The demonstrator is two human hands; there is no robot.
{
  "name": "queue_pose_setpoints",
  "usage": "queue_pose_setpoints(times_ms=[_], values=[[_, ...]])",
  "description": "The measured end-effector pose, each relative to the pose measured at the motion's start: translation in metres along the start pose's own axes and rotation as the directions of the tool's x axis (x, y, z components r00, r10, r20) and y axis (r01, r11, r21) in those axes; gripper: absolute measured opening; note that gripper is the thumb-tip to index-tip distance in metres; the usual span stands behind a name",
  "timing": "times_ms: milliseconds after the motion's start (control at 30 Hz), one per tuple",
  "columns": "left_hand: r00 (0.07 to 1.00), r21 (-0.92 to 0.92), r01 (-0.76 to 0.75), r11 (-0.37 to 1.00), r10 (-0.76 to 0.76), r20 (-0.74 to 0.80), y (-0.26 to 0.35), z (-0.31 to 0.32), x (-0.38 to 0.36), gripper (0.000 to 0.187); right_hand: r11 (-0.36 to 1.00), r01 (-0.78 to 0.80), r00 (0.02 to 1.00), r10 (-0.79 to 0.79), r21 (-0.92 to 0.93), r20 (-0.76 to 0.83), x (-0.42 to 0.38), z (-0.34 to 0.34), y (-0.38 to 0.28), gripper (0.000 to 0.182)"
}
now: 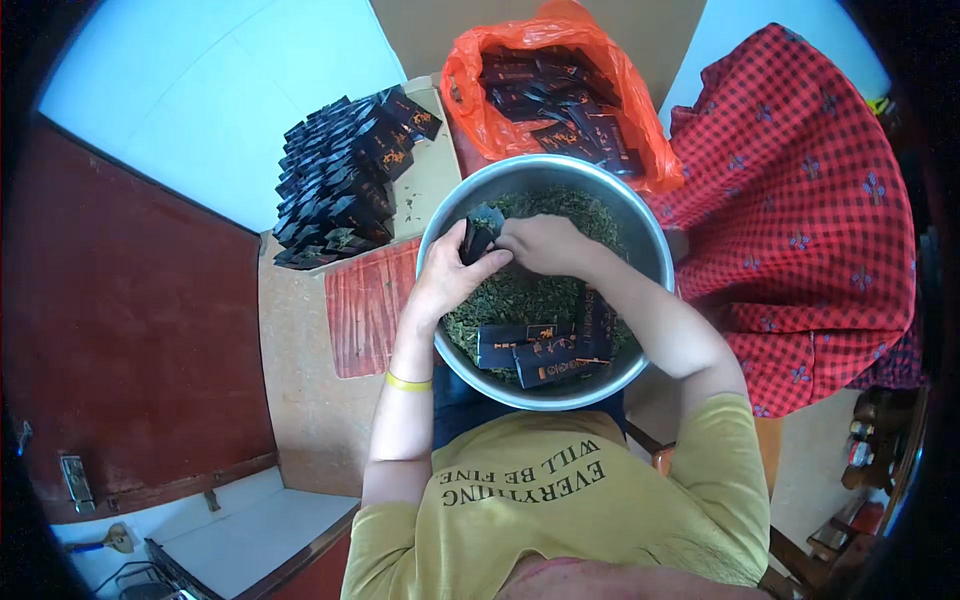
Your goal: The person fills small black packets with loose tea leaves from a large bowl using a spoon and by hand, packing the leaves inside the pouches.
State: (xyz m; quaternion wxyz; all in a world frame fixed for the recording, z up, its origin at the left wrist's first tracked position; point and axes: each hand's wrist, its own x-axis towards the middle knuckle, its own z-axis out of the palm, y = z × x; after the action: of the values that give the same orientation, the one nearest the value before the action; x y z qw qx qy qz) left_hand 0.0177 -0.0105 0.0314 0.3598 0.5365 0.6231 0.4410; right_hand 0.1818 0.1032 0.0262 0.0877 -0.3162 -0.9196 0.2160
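Note:
My left hand point(445, 278) grips a small black packet point(479, 240) upright, its mouth spread and greenish bits showing inside. Right beside that mouth is my right hand point(548, 244), fingers drawn together; whatever they hold is hidden. Both hands are over a large metal basin point(668, 262) filled with dried green leaves point(512, 300). Several flat black packets point(550, 368) with orange print lie on the leaves at the basin's near side.
Filled-looking black packets point(335, 190) stand in rows on cardboard point(437, 172) at the back left. Behind the basin, an orange plastic bag point(655, 150) holds more black packets point(560, 100). Red checked cloth point(790, 200) drapes at right; a red patterned surface point(365, 310) lies left.

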Motion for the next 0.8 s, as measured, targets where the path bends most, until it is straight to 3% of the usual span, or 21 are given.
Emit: queue_pose_setpoints(times_ms=[33, 100, 200, 233, 300, 333, 433, 467, 500, 567, 600, 700, 800], values=[[1.0, 0.003, -0.004, 1.0, 0.004, 0.007, 0.001, 0.0, 0.001, 0.042, 1.0, 0.015, 0.989, -0.019, 0.025, 0.146, 0.003, 0.002, -0.004, 0.032], [1.0, 0.01, -0.016, 1.0, 0.016, -0.022, 0.001, 0.001, 0.0, 0.04, 0.999, -0.032, 0.986, 0.03, 0.014, 0.166, 0.006, -0.002, 0.0, 0.032], [0.999, 0.018, -0.025, 1.0, 0.025, -0.038, 0.002, 0.0, -0.002, 0.04, 0.979, -0.04, 0.988, 0.069, 0.202, -0.138, 0.007, -0.02, 0.015, 0.035], [0.999, 0.031, -0.036, 0.999, 0.037, -0.027, 0.005, -0.001, -0.001, 0.04, 0.98, -0.034, 0.99, 0.06, 0.195, -0.131, 0.005, -0.027, 0.018, 0.035], [0.999, 0.038, -0.048, 0.998, 0.049, -0.023, 0.008, -0.002, -0.001, 0.041, 0.921, 0.017, 0.93, 0.128, 0.389, -0.344, 0.003, -0.04, 0.022, 0.023], [0.999, 0.039, -0.05, 0.998, 0.051, -0.019, 0.009, -0.002, -0.001, 0.042, 0.924, 0.02, 0.932, 0.121, 0.383, -0.341, 0.003, -0.045, 0.018, 0.023], [0.998, 0.04, -0.052, 0.998, 0.053, -0.017, 0.009, -0.001, 0.0, 0.044, 0.766, 0.319, 0.799, 0.099, 0.558, -0.593, -0.006, -0.052, 0.002, 0.014], [0.999, 0.058, -0.047, 0.997, 0.047, -0.01, 0.008, -0.001, 0.0, 0.045, 0.765, 0.322, 0.802, 0.094, 0.558, -0.591, -0.008, -0.052, -0.002, 0.014], [0.999, 0.08, -0.04, 0.996, 0.04, -0.001, 0.007, -0.001, 0.0, 0.046, 0.839, 0.393, 0.761, -0.068, 0.375, -0.645, -0.009, -0.05, -0.007, 0.011], [1.0, 0.105, -0.029, 0.994, 0.028, 0.01, 0.005, -0.003, -0.001, 0.047, 0.865, 0.501, 0.649, -0.393, -0.023, -0.652, -0.01, -0.045, -0.016, 0.007], [0.998, 0.096, -0.065, 0.993, 0.066, -0.004, 0.004, -0.002, -0.001, 0.047, 0.866, 0.5, 0.65, -0.389, -0.019, -0.653, -0.01, -0.041, -0.02, 0.007], [0.989, 0.074, -0.145, 0.987, 0.148, -0.027, 0.004, 0.001, 0.001, 0.048, 0.784, 0.602, 0.633, -0.584, -0.152, -0.507, -0.01, -0.031, -0.027, 0.01], [0.991, 0.026, -0.129, 0.991, 0.13, -0.02, 0.005, 0.0, 0.0, 0.048, 0.78, 0.596, 0.6, -0.591, -0.191, -0.54, -0.015, -0.049, -0.028, 0.012]])
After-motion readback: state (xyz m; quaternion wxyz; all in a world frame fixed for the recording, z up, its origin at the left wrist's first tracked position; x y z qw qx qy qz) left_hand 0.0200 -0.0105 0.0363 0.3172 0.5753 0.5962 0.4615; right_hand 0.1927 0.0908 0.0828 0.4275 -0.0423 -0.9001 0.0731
